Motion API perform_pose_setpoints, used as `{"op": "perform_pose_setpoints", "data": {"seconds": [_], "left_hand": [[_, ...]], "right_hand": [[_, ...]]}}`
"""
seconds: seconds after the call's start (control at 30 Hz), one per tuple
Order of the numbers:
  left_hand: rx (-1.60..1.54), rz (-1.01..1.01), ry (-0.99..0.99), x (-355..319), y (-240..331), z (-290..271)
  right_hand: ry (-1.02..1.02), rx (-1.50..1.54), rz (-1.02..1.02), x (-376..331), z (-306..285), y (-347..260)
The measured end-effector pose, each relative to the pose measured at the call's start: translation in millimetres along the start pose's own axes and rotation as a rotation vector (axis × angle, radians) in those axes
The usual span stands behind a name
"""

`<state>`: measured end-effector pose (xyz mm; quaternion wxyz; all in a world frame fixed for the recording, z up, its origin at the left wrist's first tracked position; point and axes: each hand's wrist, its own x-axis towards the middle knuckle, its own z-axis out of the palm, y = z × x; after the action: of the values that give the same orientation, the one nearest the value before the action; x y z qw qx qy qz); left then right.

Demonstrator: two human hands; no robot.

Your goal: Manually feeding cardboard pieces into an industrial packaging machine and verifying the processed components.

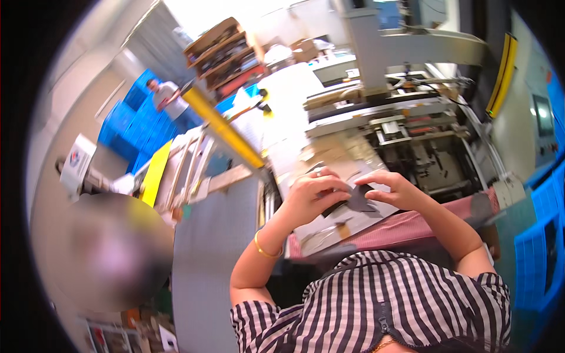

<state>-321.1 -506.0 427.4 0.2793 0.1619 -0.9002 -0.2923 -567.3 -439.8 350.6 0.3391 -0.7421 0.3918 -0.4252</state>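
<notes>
Dark grey flat piece [361, 203] sits between the hands, above a pale board [374, 218]. Left hand [316, 192] has fingers curled by its left side; right hand [393, 189] has thumb and fingertips near its right (blurry, can't tell if either pinches it). Uneven pull could crease it; a loose pinch could drop it toward the machine [406, 108] beyond the right hand.
</notes>
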Motion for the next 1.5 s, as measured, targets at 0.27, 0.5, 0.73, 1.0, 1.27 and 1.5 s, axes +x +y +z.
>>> {"op": "perform_pose_setpoints", "data": {"seconds": [0.27,0.5,0.73,1.0,1.27,1.5], "left_hand": [[-0.033,-0.046,-0.246,90.0,-73.2,41.5],[0.080,0.101,0.062,149.3,-112.7,70.9],[-0.514,-0.277,0.093,273.3,-208.9,56.8],[0.007,-0.071,0.201,371.1,-230.4,15.5],[-0.082,0.074,0.268,203.4,-179.9,29.4],[-0.080,-0.547,0.712,-127.1,-183.8,-22.3]], "right_hand": [[0.270,-0.083,0.027,0.1,-61.1,45.2],[0.369,-0.479,-0.091,32.4,-125.1,82.7],[0.246,0.154,0.175,137.3,-234.4,169.4],[0.226,-0.217,0.038,215.4,-301.4,158.4],[0.437,0.043,0.034,117.0,-121.0,126.3],[-0.444,0.214,0.131,41.0,88.0,33.1]]}}
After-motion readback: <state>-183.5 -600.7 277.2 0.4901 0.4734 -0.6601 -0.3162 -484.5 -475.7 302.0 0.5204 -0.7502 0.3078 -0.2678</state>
